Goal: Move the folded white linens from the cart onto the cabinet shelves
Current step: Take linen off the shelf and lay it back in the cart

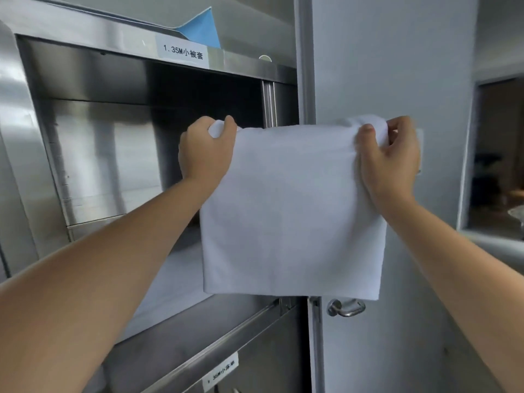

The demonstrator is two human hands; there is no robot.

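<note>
**Both forearms reaching up, linen going onto the shelf**

Forearms first: we are holding one folded white linen by its top corners, left hand and right hand each in a closed grip on cloth. It is hanging flat before the open cabinet shelf, top edge level, long axis seemingly vertical. White linen is already lying inside; the cart is out of view, so we cannot tell what is remaining.

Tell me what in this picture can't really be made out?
- Shelf interior: partly hidden behind the white linen held by left hand and right hand.
- Lower label: blurred.
- Cart: out of frame.
- Room through the doorway: dark, cut off.
</note>
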